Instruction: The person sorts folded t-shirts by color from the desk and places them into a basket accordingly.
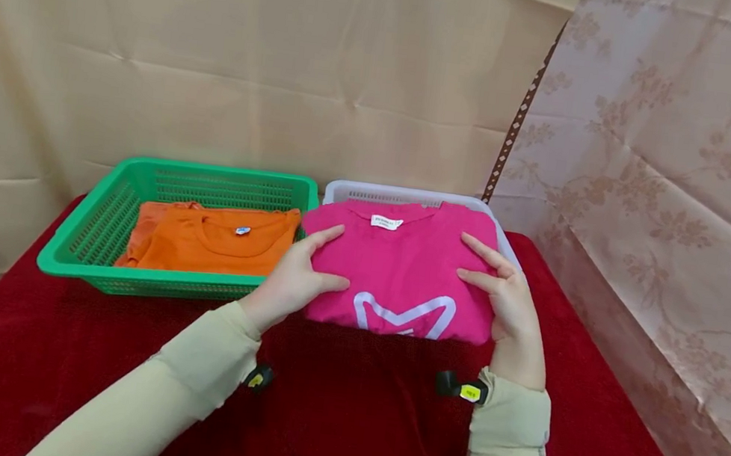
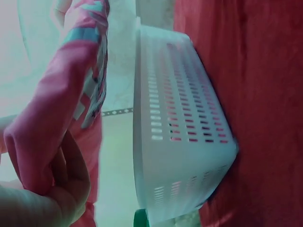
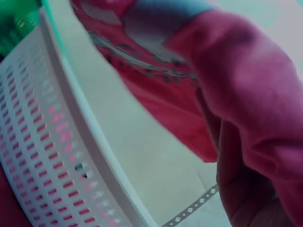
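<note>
A folded pink T-shirt [image 1: 408, 270] with a white star outline and a neck label is held up in front of and above the white basket [image 2: 184, 94]. My left hand [image 1: 295, 276] grips its left side, thumb on top and fingers curled beneath, as the left wrist view shows. On the opposite side my right hand [image 1: 509, 304] holds the shirt, with some fingers on top and others under the fabric in the right wrist view. Both wrist views show a gap between the shirt and the basket rim. Something pink shows through the basket's slots.
To the left stands a green basket [image 1: 170, 281] with a folded orange T-shirt [image 1: 222, 242] lying over another orange garment [image 1: 152, 222]. A red cloth [image 1: 343, 421] covers the table. Beige curtains [image 1: 256, 57] hang behind, and a floral one [image 1: 682, 181] hangs at the right.
</note>
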Available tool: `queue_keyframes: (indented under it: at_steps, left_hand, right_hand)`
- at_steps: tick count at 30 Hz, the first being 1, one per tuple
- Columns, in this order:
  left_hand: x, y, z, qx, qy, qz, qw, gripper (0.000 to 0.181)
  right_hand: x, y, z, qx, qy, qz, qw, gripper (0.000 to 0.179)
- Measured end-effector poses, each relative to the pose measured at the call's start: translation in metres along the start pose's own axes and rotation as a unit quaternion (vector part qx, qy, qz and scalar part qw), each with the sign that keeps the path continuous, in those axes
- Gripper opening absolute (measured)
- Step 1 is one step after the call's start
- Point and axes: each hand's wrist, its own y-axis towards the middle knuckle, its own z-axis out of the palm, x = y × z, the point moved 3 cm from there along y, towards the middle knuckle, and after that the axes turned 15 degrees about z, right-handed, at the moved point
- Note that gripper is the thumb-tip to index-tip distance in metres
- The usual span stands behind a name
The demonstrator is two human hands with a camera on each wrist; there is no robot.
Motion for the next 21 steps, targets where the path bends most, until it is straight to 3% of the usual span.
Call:
queue_keyframes:
  at_steps: [8, 15, 21]
  left_hand:
    - [-0.006, 0.026, 0.003, -0.017, 0.049, 0.025, 0.9983, 0.080]
    - [-0.011, 0.047, 0.004, -0.025, 0.108, 0.036, 0.9932, 0.079]
    - [-0.006, 0.067, 0.011, -0.029, 0.154, 0.056, 0.9861, 0.079]
  right_hand:
    - [0.027, 0.021, -0.006, -0.016, -0.044, 0.007, 0.9989, 0.055]
    - [0.050, 0.039, -0.012, -0.029, -0.030, 0.000, 0.9991, 0.058]
    - [0.059, 0.059, -0.013, -0.077, -0.099, -0.016, 0.9919, 0.059]
